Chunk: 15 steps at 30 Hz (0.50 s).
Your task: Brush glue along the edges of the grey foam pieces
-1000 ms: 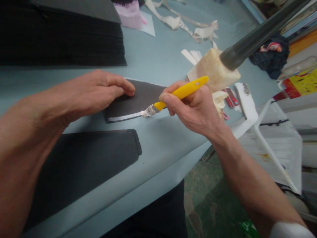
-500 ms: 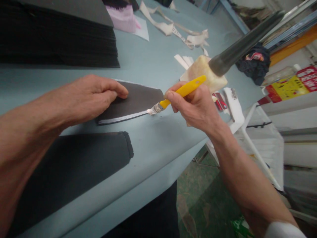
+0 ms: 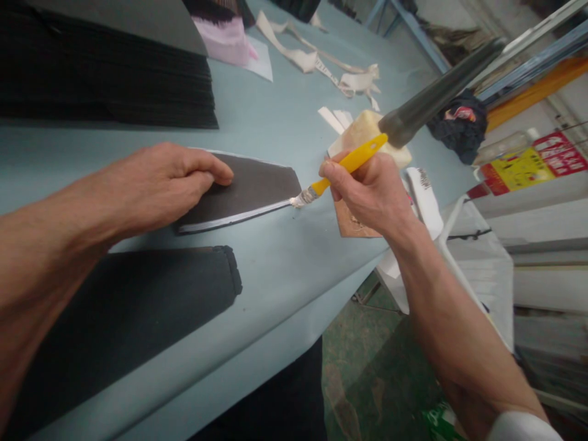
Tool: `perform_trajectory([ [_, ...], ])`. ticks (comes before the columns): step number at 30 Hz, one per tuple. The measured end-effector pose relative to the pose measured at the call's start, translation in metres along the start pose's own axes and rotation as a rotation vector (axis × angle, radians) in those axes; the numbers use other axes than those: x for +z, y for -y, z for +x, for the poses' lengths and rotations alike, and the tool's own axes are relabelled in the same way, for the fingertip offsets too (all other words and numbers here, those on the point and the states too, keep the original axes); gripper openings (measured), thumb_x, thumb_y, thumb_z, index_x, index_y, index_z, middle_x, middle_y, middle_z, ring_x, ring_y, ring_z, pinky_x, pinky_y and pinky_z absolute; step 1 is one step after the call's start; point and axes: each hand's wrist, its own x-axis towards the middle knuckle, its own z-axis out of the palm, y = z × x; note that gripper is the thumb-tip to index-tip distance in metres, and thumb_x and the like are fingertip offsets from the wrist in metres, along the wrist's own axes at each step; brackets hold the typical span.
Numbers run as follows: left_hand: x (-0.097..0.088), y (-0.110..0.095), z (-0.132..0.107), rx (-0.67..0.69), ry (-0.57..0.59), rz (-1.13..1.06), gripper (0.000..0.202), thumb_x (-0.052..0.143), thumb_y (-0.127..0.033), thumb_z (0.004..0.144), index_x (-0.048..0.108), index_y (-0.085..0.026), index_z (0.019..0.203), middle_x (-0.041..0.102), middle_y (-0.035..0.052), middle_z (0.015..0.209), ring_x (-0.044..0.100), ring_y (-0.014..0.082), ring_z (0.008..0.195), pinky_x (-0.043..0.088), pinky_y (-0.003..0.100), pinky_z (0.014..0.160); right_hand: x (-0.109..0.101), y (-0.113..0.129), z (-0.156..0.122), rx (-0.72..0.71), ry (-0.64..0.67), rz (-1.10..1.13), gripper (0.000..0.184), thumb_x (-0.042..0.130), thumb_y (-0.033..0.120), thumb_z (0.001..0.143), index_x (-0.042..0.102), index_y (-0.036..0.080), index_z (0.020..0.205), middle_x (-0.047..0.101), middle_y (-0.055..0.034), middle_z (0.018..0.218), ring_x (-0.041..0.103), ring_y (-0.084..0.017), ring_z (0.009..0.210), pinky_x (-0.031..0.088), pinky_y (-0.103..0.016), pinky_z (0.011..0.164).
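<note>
A dark tapered panel (image 3: 257,180) lies on the blue-grey table, with white coating along its near and far long edges. My left hand (image 3: 179,180) holds it down from above, its thumb and forefinger bent close together; the other fingers are mostly hidden. In my right hand (image 3: 370,190) a small yellow-handled brush (image 3: 353,160) is pinched between thumb and fingers. Its whitish, smeared bristles touch the near edge by the panel's right corner. A larger dark panel (image 3: 165,300) lies closer to me, partly under my left forearm.
A tall stack of dark sheets (image 3: 110,86) stands at the back left, beside a pink cloth (image 3: 225,40). Pale strips (image 3: 298,58) lie behind. Right of the panel are a cream block with a dark handle (image 3: 413,107) and a brown board (image 3: 346,220). The table's front edge (image 3: 257,334) slants near me.
The brush in my right hand has slid rightward along the panel's near edge to its right corner. My left hand stays on the panel. The view has shifted slightly.
</note>
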Motion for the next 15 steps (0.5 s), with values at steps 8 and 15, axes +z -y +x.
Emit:
perform_trajectory([
  [8,0.002,0.004,0.002,0.001,-0.007,-0.015,0.053,0.04,-0.038,0.083,0.081,-0.033,0.116,0.078,-0.0029,0.127,0.072,0.0303,0.12,0.052,0.052,0.118,0.0,-0.004,0.003,0.035,-0.05,-0.005,0.051,0.075,0.05,0.099,0.057,0.023,0.06,0.052,0.0048,0.048,0.049,-0.009,0.046,0.042,-0.025,0.046],
  [15,0.004,0.01,0.003,0.046,-0.016,-0.045,0.053,0.04,-0.04,0.081,0.08,-0.032,0.116,0.079,-0.0028,0.125,0.073,0.0295,0.117,0.053,0.051,0.116,-0.004,-0.012,0.006,0.026,-0.093,-0.036,0.049,0.077,0.048,0.098,0.056,0.024,0.061,0.056,0.004,0.049,0.053,-0.011,0.049,0.048,-0.027,0.051],
])
